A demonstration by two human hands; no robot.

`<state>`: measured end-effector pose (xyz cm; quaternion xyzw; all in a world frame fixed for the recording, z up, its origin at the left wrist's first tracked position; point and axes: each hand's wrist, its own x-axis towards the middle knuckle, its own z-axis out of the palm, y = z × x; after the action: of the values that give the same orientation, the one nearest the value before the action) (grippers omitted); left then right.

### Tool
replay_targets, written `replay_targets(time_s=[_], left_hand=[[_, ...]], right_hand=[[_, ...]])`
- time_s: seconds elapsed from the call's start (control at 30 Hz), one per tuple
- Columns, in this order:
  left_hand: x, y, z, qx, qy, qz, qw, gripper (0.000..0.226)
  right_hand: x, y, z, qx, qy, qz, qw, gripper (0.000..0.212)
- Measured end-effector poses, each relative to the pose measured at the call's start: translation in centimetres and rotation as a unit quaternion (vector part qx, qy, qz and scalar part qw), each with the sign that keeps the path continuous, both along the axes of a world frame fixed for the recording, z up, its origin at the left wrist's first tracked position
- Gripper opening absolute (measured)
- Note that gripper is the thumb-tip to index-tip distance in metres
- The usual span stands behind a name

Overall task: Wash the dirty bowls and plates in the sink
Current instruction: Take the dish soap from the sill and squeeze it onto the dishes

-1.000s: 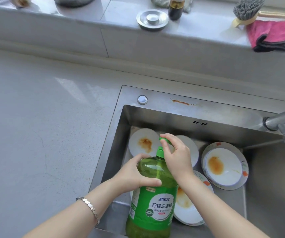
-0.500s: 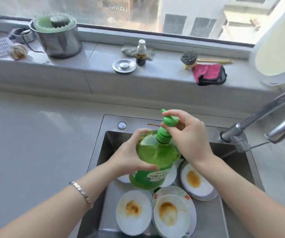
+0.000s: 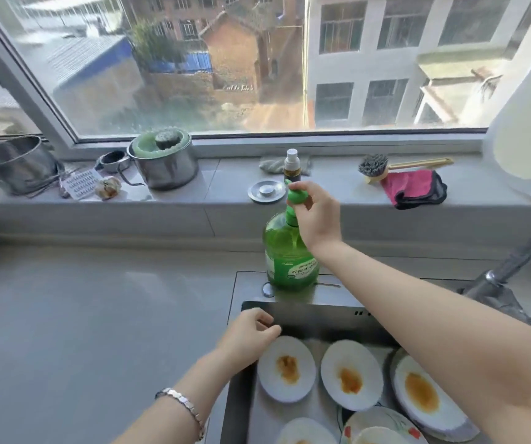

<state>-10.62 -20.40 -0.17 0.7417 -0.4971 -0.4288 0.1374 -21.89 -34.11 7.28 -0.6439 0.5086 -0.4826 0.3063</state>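
Observation:
A green dish soap bottle point(image 3: 289, 251) stands upright on the back rim of the steel sink point(image 3: 302, 307). My right hand point(image 3: 317, 216) grips its green pump top. My left hand point(image 3: 248, 338) hovers over the sink's left rim with loosely curled fingers and holds nothing. Several white plates with orange-brown stains lie in the basin: one at the left point(image 3: 286, 368), one in the middle point(image 3: 352, 374), one at the right point(image 3: 424, 395) partly under my right forearm. More plates point(image 3: 379, 426) show at the bottom edge.
The faucet point(image 3: 510, 267) rises at the right. On the windowsill sit a steel pot point(image 3: 164, 165), a sink plug point(image 3: 266, 191), a small spray bottle point(image 3: 291, 166), a dish brush point(image 3: 376, 168) and a pink cloth point(image 3: 413, 187). Grey countertop point(image 3: 97, 315) lies to the left.
The soap bottle moved from over the basin to the sink's back rim. My left hand let go of it and dropped to the sink's left edge. The view tilted up.

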Motion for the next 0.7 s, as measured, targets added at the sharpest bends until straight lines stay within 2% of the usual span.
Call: replay_targets(time_s=[0.1, 0.17, 0.27, 0.33, 0.4, 0.47, 0.53, 0.6, 0.7], left_hand=[[0.2, 0.2, -0.9, 0.013, -0.007, -0.005, 1.000, 0.029], [-0.1, -0.1, -1.3, 0.014, -0.007, -0.012, 1.000, 0.029], [-1.3, -0.9, -1.4, 0.004, -0.012, -0.033, 0.999, 0.027], [-2.4, -1.8, -1.3, -0.003, -0.018, -0.052, 0.998, 0.025], [-3.8, -3.2, -0.8, -0.006, -0.035, -0.086, 0.996, 0.025], [-5.5, -5.1, 0.0, -0.007, -0.069, -0.136, 0.988, 0.029], [-7.5, -7.6, 1.3, -0.020, -0.093, -0.176, 0.980, 0.031], [-9.6, -10.7, 2.9, -0.046, -0.106, -0.204, 0.972, 0.029], [-12.4, -15.1, 5.4, -0.090, -0.097, -0.224, 0.966, 0.026]], right_hand=[[1.4, -0.6, -0.5, 0.043, 0.006, 0.009, 0.999, 0.028], [1.6, -0.8, -0.5, 0.047, 0.056, 0.038, 0.997, 0.036], [0.0, -0.4, -0.5, 0.059, 0.124, 0.086, 0.987, 0.058], [-2.3, 0.0, -1.1, 0.093, 0.188, 0.097, 0.973, 0.060], [-5.1, 0.2, -1.7, 0.152, 0.317, 0.130, 0.927, 0.048], [-8.0, -0.2, -1.4, 0.208, 0.439, 0.168, 0.858, 0.029], [-10.5, -1.5, -0.1, 0.236, 0.506, 0.190, 0.808, 0.022], [-12.6, -3.9, 1.9, 0.237, 0.547, 0.192, 0.780, 0.025], [-15.5, -8.6, 4.9, 0.186, 0.584, 0.133, 0.779, 0.026]])
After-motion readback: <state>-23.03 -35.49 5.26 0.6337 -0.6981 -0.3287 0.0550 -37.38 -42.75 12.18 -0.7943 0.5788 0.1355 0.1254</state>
